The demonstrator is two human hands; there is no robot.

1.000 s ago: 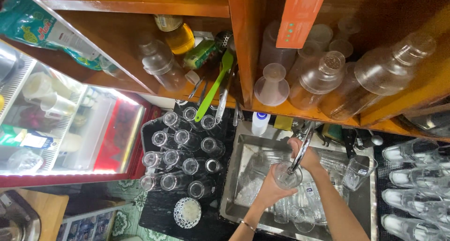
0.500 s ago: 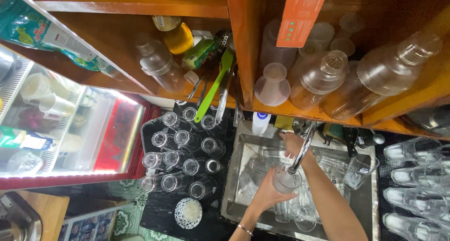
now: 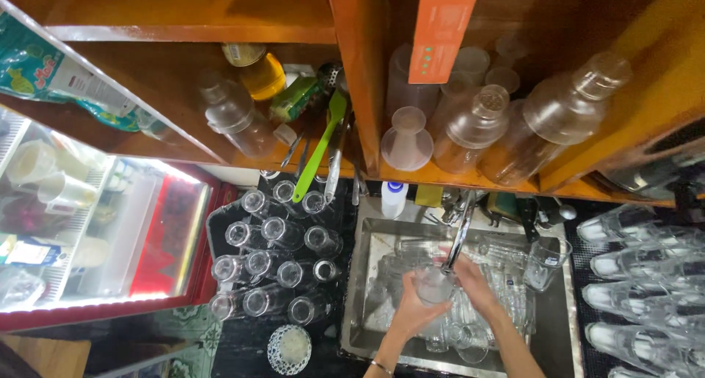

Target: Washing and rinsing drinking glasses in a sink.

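Both my hands are over a steel sink [image 3: 365, 290] full of clear glasses. My left hand [image 3: 413, 312] cups a clear drinking glass [image 3: 433, 284] from the left and below. My right hand [image 3: 474, 281] grips the same glass from the right side. The glass sits just under the spout of a curved metal tap [image 3: 460, 231]. More glasses [image 3: 470, 341] lie in the sink beneath my hands.
A black rack [image 3: 217, 231] left of the sink holds several upright glasses. Rows of glasses [image 3: 646, 282] lie on the right. A single glass [image 3: 545, 262] stands by the sink's right rim. A wooden shelf [image 3: 367, 91] overhead carries plastic bottles and a green utensil [image 3: 319, 146].
My hands and the glass have shifted slightly up toward the tap spout; the view has moved a little.
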